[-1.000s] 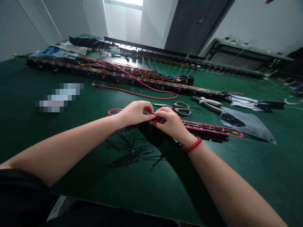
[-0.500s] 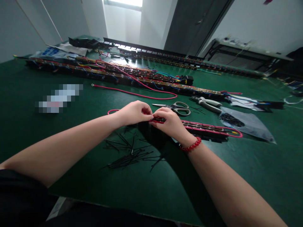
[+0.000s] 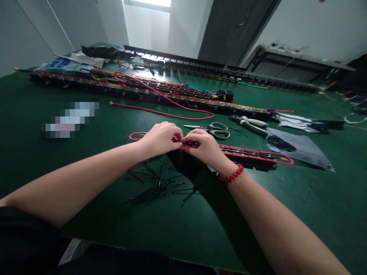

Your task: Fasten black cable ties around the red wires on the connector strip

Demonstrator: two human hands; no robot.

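Observation:
A black strip [image 3: 255, 154] with metal rods and a looped red cable [image 3: 286, 162] along it lies across the table in front of me. My left hand [image 3: 164, 139] is closed in a pinch at the strip's middle, thumb and forefinger together. Right beside it, my right hand [image 3: 202, 146] also pinches there, the fingertips of both nearly touching. What the fingers hold is too small and hidden to make out. Many thin black cable ties [image 3: 157, 187] lie loose on the table just below my hands.
Scissors [image 3: 213, 129] lie just beyond my right hand, pliers [image 3: 250, 124] farther right. A clear plastic bag [image 3: 301, 149] with black ties inside is at the right. Long wired black strips [image 3: 160, 98] span the back of the green table [image 3: 94, 168], with a loose red cable [image 3: 160, 111] in front.
The hands keep almost the same pinch at the strip; only slight finger movement shows. More of the red cable loop is visible beyond the left hand. The whole view has shifted slightly.

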